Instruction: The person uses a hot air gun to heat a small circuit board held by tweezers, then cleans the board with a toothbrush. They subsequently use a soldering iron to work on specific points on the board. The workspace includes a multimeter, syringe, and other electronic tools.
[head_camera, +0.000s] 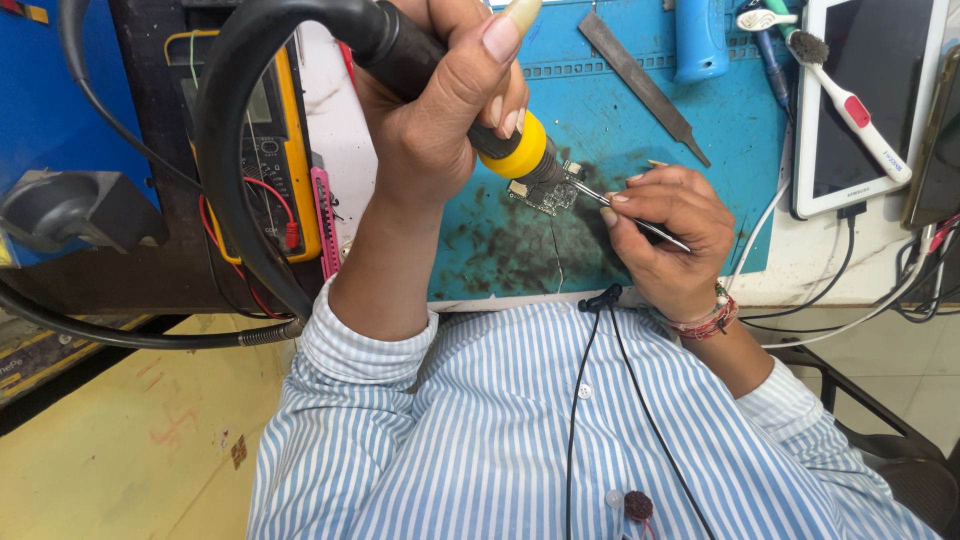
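My left hand (430, 130) grips a black tool handle with a yellow collar (520, 150). Its metal tip points down at a small circuit board (548, 195) lying on a blue work mat (620, 130). My right hand (680, 235) pinches thin metal tweezers (590, 193) whose tips reach the right edge of the board, beside the tool's tip. A thick black hose (220, 150) loops from the handle's rear down to the left. Where the tool tip meets the board is partly hidden by the collar.
A yellow multimeter (270, 150) with red leads stands left of the mat. A flat metal file (640, 85), a blue-handled tool (700, 40) and a white toothbrush (850, 100) lie at the back. A white tablet (880, 90) with cables sits at right.
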